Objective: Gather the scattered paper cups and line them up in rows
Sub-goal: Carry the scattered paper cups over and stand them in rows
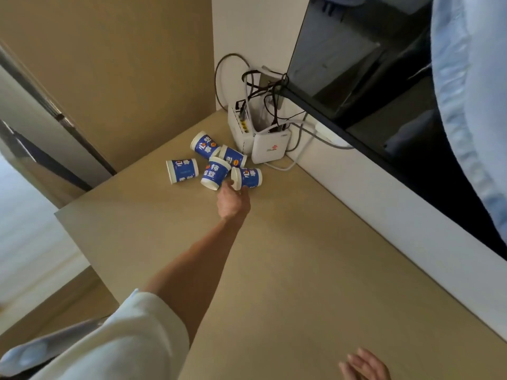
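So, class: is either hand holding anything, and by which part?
The right hand holds nothing. The left hand reaches the rim of the rightmost cup, which lies on its side; a grip cannot be told.

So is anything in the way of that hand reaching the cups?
No, nothing visible. The left hand is right at the nearest paper cup. The white boxes and cables sit beyond the cups.
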